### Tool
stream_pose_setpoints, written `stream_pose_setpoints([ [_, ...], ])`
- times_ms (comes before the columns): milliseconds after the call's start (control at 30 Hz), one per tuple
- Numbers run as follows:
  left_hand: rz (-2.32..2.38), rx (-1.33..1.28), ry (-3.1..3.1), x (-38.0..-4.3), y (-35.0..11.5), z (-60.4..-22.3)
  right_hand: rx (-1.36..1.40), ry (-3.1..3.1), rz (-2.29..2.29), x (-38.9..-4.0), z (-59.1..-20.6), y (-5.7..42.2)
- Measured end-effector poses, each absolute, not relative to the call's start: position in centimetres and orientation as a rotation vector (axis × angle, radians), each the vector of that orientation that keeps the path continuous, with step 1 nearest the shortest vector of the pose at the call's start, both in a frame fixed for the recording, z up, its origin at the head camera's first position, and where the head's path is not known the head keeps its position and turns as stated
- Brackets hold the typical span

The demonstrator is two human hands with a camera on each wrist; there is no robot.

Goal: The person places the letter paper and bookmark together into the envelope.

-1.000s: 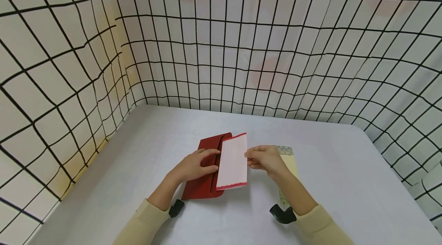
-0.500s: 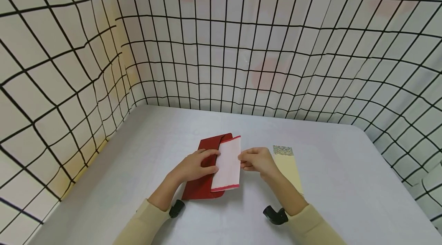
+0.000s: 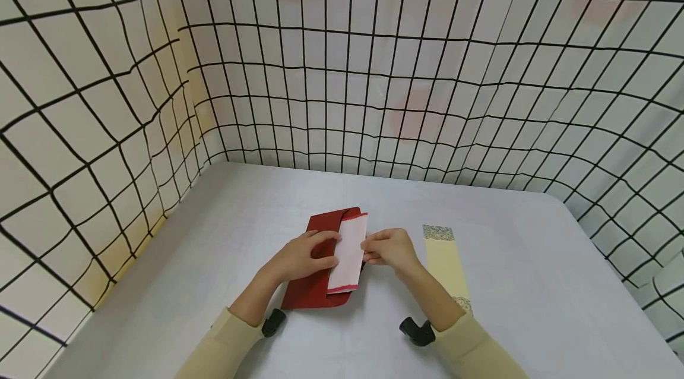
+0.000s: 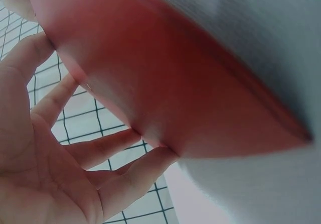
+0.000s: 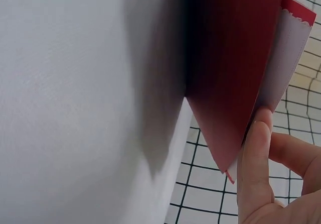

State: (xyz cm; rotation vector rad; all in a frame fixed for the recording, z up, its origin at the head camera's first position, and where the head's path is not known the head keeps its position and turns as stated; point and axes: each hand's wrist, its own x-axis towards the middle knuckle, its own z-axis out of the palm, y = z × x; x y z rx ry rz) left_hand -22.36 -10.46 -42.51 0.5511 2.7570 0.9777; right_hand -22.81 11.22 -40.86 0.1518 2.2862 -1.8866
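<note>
Your left hand (image 3: pixel 306 255) rests with its fingers spread on the red envelope (image 3: pixel 312 287), while your right hand (image 3: pixel 392 248) pinches the outer edge of the white card (image 3: pixel 347 257), which sits at the envelope's mouth, apparently partly tucked in. Press too hard with those left fingertips and the mouth could flatten, jamming the card; push unevenly with the right and a corner could snag and crease, dragging the loosely pinned envelope along.
</note>
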Motion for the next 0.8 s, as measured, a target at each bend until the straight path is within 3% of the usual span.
stream_pose_setpoints([
  [800, 0.975, 0.6, 2.784, -22.4, -10.5, -42.5, 0.163, 2.415, -1.707, -23.4, -42.1, 9.4],
])
